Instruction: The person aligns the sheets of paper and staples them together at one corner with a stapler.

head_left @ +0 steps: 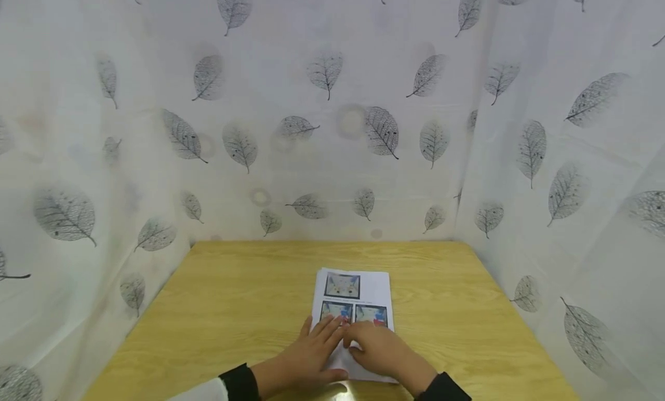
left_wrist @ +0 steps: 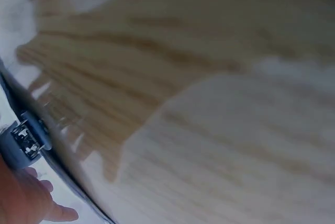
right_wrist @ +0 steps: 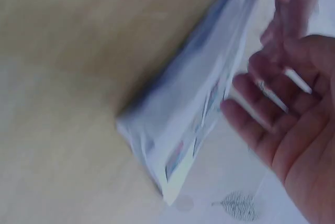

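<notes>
A stack of printed paper [head_left: 366, 291] lies on the wooden table [head_left: 249, 297], small colour pictures on its top sheet. My left hand [head_left: 314, 352] rests over the stack's lower left part, fingers stretched forward and thumb pointing right. Close beside it, my right hand [head_left: 381, 349] is over the stack's right side, fingers bent and its fingertips near the left fingers. In the right wrist view the right hand [right_wrist: 298, 124] shows loosely bent fingers with nothing between them. The paper stack [right_wrist: 193, 88] appears tilted and blurred there. Hands cover the lower picture edges.
A pale curtain [head_left: 322, 176] printed with grey leaves hangs behind the table and along both sides. In the left wrist view, a dark strap-like band with a small grey fitting [left_wrist: 25, 143] crosses the lower left; its kind is unclear.
</notes>
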`<state>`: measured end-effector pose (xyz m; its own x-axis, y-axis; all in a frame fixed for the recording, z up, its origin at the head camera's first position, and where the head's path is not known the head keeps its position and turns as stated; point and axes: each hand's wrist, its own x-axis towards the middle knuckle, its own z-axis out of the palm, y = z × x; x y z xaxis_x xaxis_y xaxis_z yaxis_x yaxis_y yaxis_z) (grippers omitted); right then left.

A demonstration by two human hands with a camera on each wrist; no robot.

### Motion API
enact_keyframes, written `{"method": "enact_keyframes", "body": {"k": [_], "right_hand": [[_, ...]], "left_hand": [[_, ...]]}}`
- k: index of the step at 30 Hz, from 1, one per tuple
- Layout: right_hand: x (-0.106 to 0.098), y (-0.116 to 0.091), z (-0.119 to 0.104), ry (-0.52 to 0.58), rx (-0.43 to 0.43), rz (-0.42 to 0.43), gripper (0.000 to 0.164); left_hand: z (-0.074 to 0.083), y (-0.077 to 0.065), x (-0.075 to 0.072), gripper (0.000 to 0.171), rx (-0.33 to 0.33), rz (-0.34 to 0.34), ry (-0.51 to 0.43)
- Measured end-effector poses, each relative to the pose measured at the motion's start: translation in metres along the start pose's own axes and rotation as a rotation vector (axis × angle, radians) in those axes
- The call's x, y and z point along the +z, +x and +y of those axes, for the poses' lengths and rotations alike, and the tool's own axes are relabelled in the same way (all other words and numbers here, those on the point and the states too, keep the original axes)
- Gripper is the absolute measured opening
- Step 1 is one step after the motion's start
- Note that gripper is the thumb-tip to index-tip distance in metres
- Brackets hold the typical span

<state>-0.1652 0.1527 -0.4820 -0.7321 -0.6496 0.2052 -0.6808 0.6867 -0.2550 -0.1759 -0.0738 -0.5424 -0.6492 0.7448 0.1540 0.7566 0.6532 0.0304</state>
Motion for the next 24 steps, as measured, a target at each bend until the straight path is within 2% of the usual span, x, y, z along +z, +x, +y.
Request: {"method": "enact_keyframes", "body": {"k": [5,8,13,16,19,24], "right_hand": [[-0.013,0.001,0.023,-0.165,0.163,0.079,0.017],[-0.015,0.002,0.039,-0.220,0.230,0.055,0.020],[-0.011,0.005,0.057,-0.191,0.334,-0.096,0.026],[-0.007,0.006,0.063,-0.163,0.363,-0.171,0.027],[-0.004,0.006,0.068,-0.143,0.368,-0.203,0.026],[-0.002,0.007,0.073,-0.091,0.373,-0.202,0.030]], "left_hand": [[0.002,0.005,0.009,0.091,-0.001,-0.032,-0.019],[0.003,0.008,0.010,0.093,-0.015,-0.069,-0.064],[0.004,0.009,0.007,0.095,-0.036,-0.103,-0.085],[0.005,0.010,0.006,0.096,-0.041,-0.123,-0.099],[0.006,0.011,0.006,0.097,-0.036,-0.132,-0.101],[0.006,0.010,0.003,0.098,-0.044,-0.156,-0.105]]}}
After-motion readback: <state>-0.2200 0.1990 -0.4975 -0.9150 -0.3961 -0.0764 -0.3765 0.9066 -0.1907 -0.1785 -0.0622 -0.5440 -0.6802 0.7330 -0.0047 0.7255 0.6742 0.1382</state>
